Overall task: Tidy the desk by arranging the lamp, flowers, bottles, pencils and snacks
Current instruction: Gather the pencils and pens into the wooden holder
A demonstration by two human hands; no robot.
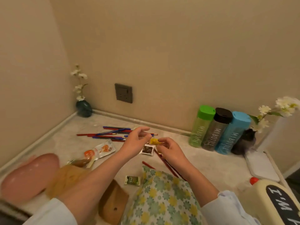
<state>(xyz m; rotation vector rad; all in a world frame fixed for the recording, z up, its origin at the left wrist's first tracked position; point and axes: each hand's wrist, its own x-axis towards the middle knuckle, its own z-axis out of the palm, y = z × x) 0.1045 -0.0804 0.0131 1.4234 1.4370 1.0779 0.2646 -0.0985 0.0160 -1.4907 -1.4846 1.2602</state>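
My right hand [168, 147] pinches a small yellow snack wrapper [154, 141] above the desk middle. My left hand [138, 140] hovers just left of it, fingers curled and apart, holding nothing. A dark snack packet [147, 150] lies under the hands. Red and blue pencils [112, 133] are scattered behind; more red pencils [165, 164] run beneath my right wrist. Orange snack packets [102, 150] and a green one [132, 180] lie on the marble desk [211, 168]. Green [201, 125], black [216, 129] and blue [232, 132] bottles stand in a row at the back right.
A dark vase of white flowers [83, 108] stands in the back left corner; another flower vase [245, 140] is right of the bottles. A floral cloth bag [162, 198], wooden block [113, 202], pink object [30, 176], white tray [261, 166] and cream lamp [276, 200] crowd the front.
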